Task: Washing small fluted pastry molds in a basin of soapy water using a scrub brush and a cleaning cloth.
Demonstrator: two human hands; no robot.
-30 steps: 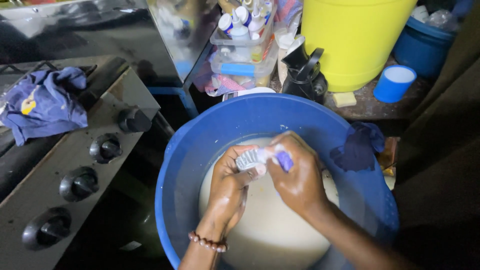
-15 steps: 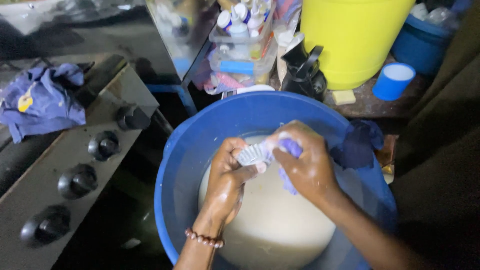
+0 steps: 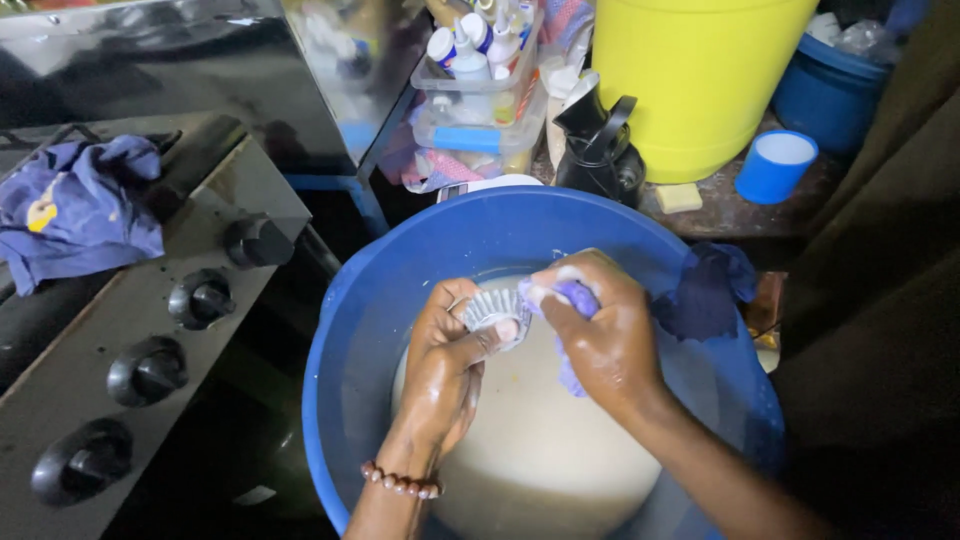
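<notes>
Over a big blue basin (image 3: 420,260) of cloudy soapy water (image 3: 540,450), my left hand (image 3: 445,370) pinches a small fluted metal baking cup (image 3: 492,308) between thumb and fingers. My right hand (image 3: 600,330) is closed around a purple cloth (image 3: 575,300) and presses it against the cup's rim. Both hands are wet and held just above the water. A beaded bracelet (image 3: 400,482) circles my left wrist.
A dark blue rag (image 3: 705,290) hangs over the basin's right rim. A stove with several black knobs (image 3: 150,370) stands at the left, a blue cloth (image 3: 80,205) on top. Behind are a yellow bucket (image 3: 690,70), a blue cup (image 3: 775,165), a black kettle (image 3: 600,145) and clear boxes of bottles (image 3: 475,95).
My hands have kept rubbing the cup with the cloth, and the fluted cup now shows more plainly in my left fingers. The view has shifted slightly.
</notes>
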